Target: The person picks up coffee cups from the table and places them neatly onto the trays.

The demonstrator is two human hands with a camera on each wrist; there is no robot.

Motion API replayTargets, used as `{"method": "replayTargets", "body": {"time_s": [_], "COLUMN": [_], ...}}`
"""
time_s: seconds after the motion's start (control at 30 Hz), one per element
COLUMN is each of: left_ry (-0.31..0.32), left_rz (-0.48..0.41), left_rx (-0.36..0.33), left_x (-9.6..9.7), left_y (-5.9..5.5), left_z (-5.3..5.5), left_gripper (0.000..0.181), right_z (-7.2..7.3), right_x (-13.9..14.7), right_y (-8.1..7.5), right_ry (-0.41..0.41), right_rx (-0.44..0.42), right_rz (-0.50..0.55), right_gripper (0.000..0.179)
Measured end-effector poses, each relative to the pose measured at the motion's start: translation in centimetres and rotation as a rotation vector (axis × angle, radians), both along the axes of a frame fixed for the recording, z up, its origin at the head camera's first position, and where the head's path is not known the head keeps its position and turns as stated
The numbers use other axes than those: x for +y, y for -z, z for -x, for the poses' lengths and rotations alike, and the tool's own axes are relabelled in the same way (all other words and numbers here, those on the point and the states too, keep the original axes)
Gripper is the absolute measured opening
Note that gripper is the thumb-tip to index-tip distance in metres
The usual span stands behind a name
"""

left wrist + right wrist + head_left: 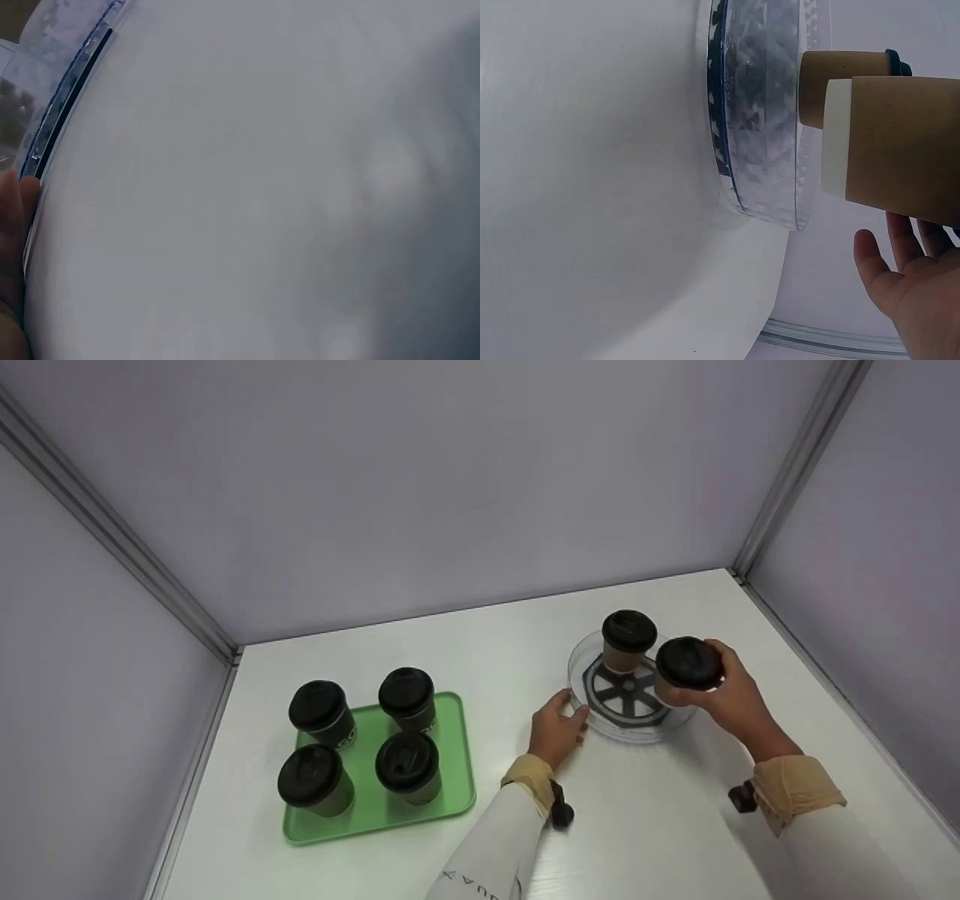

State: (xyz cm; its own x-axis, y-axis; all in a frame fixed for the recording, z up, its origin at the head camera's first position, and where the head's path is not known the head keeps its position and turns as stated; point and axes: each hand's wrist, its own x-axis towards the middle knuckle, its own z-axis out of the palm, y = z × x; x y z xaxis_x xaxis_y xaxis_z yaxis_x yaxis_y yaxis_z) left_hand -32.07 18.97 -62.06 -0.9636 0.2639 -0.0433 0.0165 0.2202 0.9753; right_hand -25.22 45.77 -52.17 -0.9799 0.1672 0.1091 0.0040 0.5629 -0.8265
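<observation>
A paper coffee cup (663,690) with a black lid (688,663) is held upright by my right hand (739,705), above the right side of a clear round tray (637,733). From the right wrist view, the cup's white base (835,139) is raised over the tray's rim. Another lidded coffee cup (624,658) stands on the tray's far part. My left hand (556,733) touches the tray's near left rim with its fingertips; in the left wrist view, only part of the fingers (15,225) shows against the clear wall.
A green tray (367,826) lies to the left with several black-lidded cups (330,795) standing on it. Grey walls (480,502) border the white table (637,825) at the back and both sides.
</observation>
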Motion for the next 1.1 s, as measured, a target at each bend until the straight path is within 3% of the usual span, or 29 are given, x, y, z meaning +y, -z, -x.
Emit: {"method": "replayTargets", "body": {"time_s": [0.5, 0.77, 1.1], "left_ry": [-0.013, -0.014, -0.020], "left_rz": [0.000, -0.034, 0.002], "left_rx": [-0.004, 0.010, 0.015], "left_x": [0.0, 0.1, 0.1], "left_y": [-0.2, -0.1, 0.0], "left_z": [-0.1, -0.2, -0.1], "left_gripper": [0.051, 0.052, 0.052], "right_z": [-0.1, 0.0, 0.1], "right_x": [-1.4, -1.9, -2.4], "right_y": [0.9, 1.1, 1.5], "right_ry": [-0.057, -0.056, -0.065], "right_rx": [-0.018, -0.054, -0.074], "right_rz": [0.035, 0.041, 0.028], "right_gripper": [0.102, 0.110, 0.111]}}
